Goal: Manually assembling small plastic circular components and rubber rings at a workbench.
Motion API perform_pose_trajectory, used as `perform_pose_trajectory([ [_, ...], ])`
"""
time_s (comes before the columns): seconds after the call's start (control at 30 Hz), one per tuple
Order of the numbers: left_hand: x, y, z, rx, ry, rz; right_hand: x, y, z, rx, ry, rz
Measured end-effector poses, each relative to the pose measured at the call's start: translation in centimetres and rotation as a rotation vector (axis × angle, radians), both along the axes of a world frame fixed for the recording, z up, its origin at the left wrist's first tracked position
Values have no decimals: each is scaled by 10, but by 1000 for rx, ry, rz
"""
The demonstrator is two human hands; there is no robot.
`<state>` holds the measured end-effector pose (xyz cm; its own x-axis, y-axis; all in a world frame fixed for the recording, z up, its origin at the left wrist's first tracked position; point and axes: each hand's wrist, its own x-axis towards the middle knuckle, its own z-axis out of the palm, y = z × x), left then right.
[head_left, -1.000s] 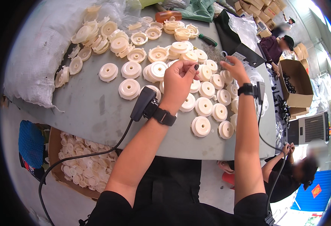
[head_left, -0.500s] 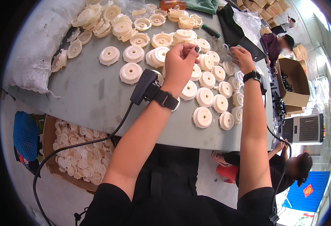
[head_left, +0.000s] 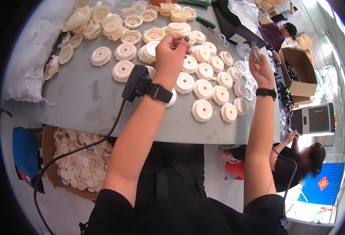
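Before the black rectangular box, the upturned right hand cups clumped small silvery metal pieces; left of the box, the left hand curls, grip unclear.

Discs: creamy white, plain. Heaped parts at the back: yellower cream. Metal bits: silver-grey. Rings: milky white. Tabletop: grey-green, darker smudges. Screwdriver: green and black handle. Box: black, white label with dark print. Wrist strap, cable, wearer's shirt: all black. Sack: off-white, woven texture. Carton: brown. Mesh item: bright blue, netted pattern. Stool: red. Wall panel: blue, red-orange diamond. Co-worker's top: maroon.
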<state>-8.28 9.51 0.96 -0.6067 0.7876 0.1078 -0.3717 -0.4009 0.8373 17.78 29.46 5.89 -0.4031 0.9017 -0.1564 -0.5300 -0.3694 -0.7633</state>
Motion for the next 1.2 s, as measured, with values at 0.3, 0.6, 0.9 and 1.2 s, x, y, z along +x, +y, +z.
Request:
perform_pose_trajectory([
  [0.3, -2, -3, 2, -50, 35, 21, 109, -108, -27, 160, -279, -157],
  [0.6, -2, -4, 0, -35, 40, -107, 83, -153, -58, 729, -1162, -321],
  [0.9, 8, -7, 9, -16, 150, -222, 65, -180, -45, 824, -1182, -554],
  [1.2, 79, -47, 24, 123, 151, -807, -10, -254, -23, 649, -490, -178],
])
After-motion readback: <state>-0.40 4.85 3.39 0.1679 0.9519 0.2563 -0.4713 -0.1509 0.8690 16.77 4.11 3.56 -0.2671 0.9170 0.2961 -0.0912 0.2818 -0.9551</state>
